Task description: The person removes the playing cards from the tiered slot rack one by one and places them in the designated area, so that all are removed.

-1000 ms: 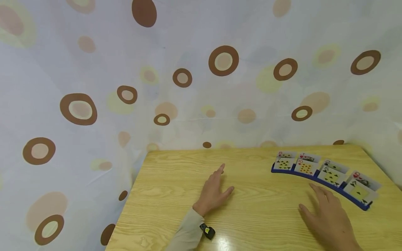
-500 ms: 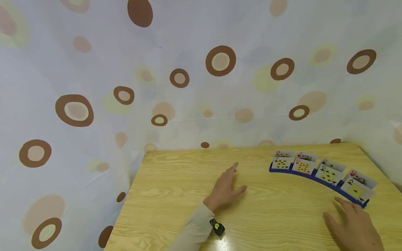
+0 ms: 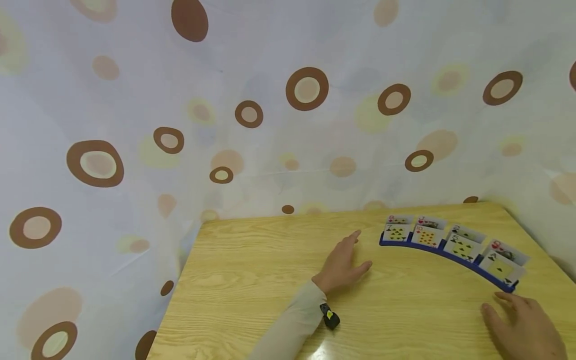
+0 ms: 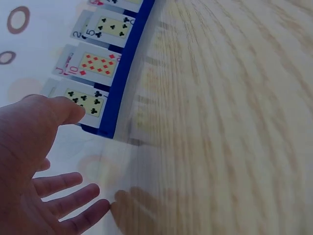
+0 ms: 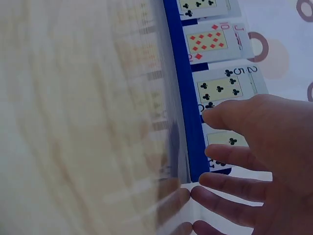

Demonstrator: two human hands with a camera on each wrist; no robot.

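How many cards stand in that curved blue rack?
8 white rectangular cards, paired left to right along the curved blue rack: eight behind seven, jack behind ten, two behind five, red-marked card behind ace. More may be hidden.

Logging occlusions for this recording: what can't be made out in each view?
Head: lower part of the jack, behind the ten of diamonds.
Left wrist: upper index of the seven, behind the left hand.
Right wrist: upper index of the ace, behind the right hand.

There are eight playing cards (image 3: 461,247), one rack (image 5: 186,98), one table (image 3: 252,285).
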